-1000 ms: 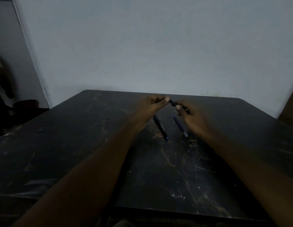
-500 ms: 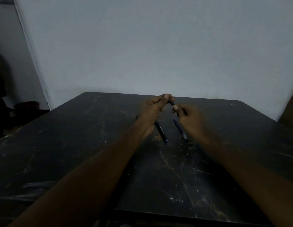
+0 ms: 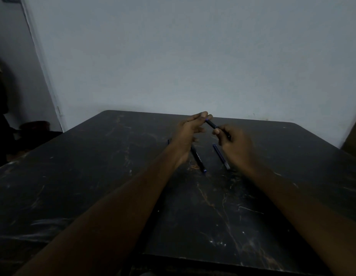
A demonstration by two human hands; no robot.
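A dark pen is held in the air above the far middle of the black marbled table. My left hand pinches its upper end, where a small blue tip shows, between thumb and fingertips. My right hand grips the pen's lower part with curled fingers. Below the hands, a black pen with a blue end lies flat on the table. A blue pen with a pale end lies to its right, roughly parallel.
A small blue piece peeks out on the table just left of my left wrist. A pale wall rises right behind the table's far edge. Dark shapes sit on the floor at the left.
Both hands with the pen have lifted slightly and stayed together over the same spot. The two pens on the table have not moved.
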